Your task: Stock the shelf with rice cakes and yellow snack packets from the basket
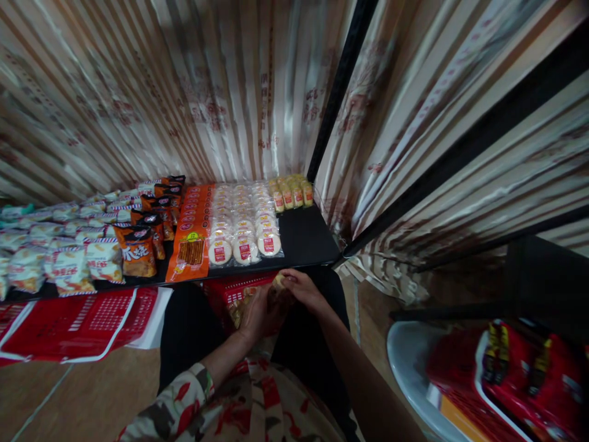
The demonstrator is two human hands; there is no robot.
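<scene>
My left hand [257, 314] and my right hand [301, 290] meet over my lap, just in front of the black shelf's edge. Between them is a small yellow-wrapped snack [278, 280], mostly covered by my fingers. Both hands are closed on it. Beneath, a red basket [237, 283] between my knees holds several more yellowish packets [239, 307]. Similar yellow snack packs [292, 195] stand in rows at the shelf's far right corner. Left of those lie rows of clear-wrapped round white crackers [243, 248].
On the black shelf [306, 236] are an orange snack bag [191, 239], orange-black bags [138, 248] and white snack bags [69, 270]. A black post [340, 92] rises at the corner before a curtain [207, 92]. Red baskets [87, 325] sit left; a pale tub [409, 362] stands right.
</scene>
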